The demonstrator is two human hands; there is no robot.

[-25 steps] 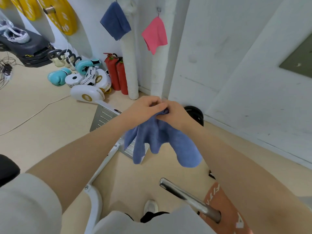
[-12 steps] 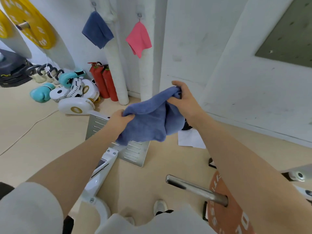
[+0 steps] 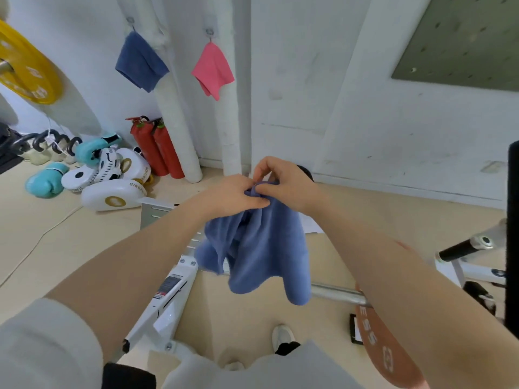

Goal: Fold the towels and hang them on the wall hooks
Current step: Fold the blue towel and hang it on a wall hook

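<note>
Blue towel (image 3: 261, 248) — my left hand (image 3: 233, 195) and right hand (image 3: 286, 183) pinch its gathered corners, folding; next, a free wall hook.

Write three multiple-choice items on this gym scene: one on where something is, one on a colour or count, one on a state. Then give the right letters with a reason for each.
1. Where do the red fire extinguishers stand?
A. On the floor against the wall, below the hung towels
B. On a shelf beside the green board
C. On the bench

2. How many towels already hang on the wall hooks?
A. None
B. Two
C. Four

3. What state is the held blue towel in?
A. Spread flat on the floor
B. Gathered at the top by both hands, the rest hanging down
C. Hung on a hook

Answers: 1 A, they stand on the floor by the white pipe. 2 B, a dark blue towel and a pink towel each hang from a hook. 3 B, the left hand and the right hand pinch its top edge together.
</note>
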